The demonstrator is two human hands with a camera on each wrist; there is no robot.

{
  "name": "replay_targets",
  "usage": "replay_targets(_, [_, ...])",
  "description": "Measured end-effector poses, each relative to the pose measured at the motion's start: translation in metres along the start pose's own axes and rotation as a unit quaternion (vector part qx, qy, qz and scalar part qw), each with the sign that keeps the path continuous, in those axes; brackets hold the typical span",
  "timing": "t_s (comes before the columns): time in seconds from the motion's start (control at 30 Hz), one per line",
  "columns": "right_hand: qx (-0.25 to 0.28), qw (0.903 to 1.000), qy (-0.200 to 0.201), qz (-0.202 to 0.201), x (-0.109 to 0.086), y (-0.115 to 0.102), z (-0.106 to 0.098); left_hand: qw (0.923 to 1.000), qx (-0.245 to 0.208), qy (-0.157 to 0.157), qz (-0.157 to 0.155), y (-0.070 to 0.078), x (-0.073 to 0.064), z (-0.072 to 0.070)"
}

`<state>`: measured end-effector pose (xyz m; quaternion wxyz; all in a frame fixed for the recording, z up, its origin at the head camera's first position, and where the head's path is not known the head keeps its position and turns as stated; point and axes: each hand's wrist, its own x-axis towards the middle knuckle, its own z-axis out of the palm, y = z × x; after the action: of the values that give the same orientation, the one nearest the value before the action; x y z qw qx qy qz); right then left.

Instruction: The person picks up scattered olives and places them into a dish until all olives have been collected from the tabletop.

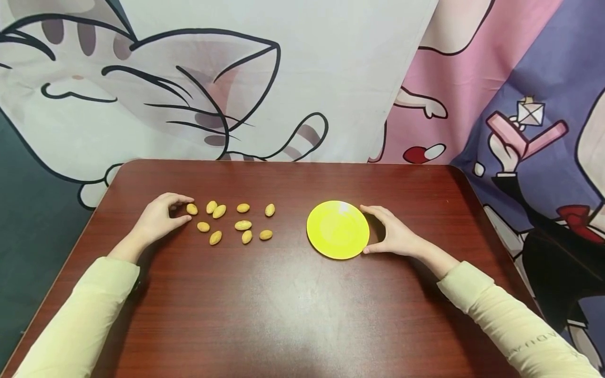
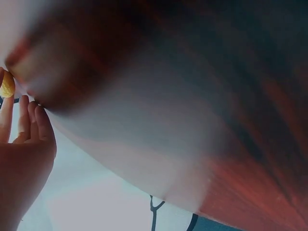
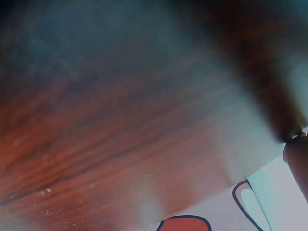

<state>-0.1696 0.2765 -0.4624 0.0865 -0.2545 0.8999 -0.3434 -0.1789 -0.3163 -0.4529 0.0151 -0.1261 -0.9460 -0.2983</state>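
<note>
At the left of the group of small yellow oval nut-like pieces (image 1: 243, 225), my left hand (image 1: 162, 216) has its thumb and index fingertip on either side of the leftmost piece (image 1: 191, 209), which appears pinched. In the left wrist view that piece (image 2: 7, 85) shows a rough, textured surface, partly cut off by the frame edge. A round yellow plate (image 1: 337, 230) lies flat to the right of the pieces. Along its right rim rests my right hand (image 1: 394, 233), thumb and fingers spread apart and touching the edge. The right wrist view catches only a fingertip (image 3: 297, 159).
The reddish-brown wooden table (image 1: 283, 315) has rounded far corners. Several more yellow pieces (image 1: 266, 234) lie scattered between the left hand and the plate. Behind the table hangs a cartoon-printed cloth (image 1: 350, 79).
</note>
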Motion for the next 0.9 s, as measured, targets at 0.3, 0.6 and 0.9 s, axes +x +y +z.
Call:
replay_targets(0.3, [0.012, 0.9999, -0.010, 0.007, 0.0006, 0.0036, 0.0017, 1.0000, 0.003, 0.004, -0.002, 0.0003, 0.0033, 0.0027])
replay_targets(0.6, [-0.013, 0.9999, -0.003, -0.001, 0.0016, 0.0038, 0.0047, 0.9997, -0.001, 0.002, -0.025, 0.0026, 0.0032, 0.0020])
replay_targets(0.9, [0.001, 0.9999, -0.009, 0.008, 0.0023, 0.0027, 0.0038, 0.9992, 0.004, 0.011, -0.037, 0.0079, 0.0014, -0.0012])
